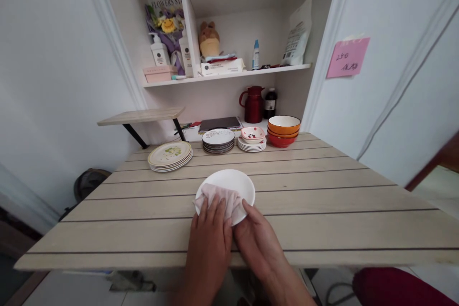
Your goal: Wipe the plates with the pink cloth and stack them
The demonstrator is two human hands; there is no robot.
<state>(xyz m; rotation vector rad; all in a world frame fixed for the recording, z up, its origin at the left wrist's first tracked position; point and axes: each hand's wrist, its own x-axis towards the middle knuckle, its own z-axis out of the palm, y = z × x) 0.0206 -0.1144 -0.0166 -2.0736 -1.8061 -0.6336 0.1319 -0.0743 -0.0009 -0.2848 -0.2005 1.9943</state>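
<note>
A white plate [233, 178] is held near the front middle of the table. My right hand [256, 236] grips its lower right rim, with the thumb on top and the fingers partly hidden beneath. A pale pink cloth [222, 193] lies bunched on the plate's left and middle part, one corner hanging past the left rim. My left hand [211, 229] holds the cloth against the plate, its fingers laid over it and the thumb along the near side.
Along the table's back stand cream plates [170, 154], dark-rimmed plates [218, 137], small white dishes [252, 143] and orange and red bowls [283, 129]. A small raised shelf [143, 115] stands at the left rear. Behind are a red jug [253, 105] and a dark bottle [270, 103].
</note>
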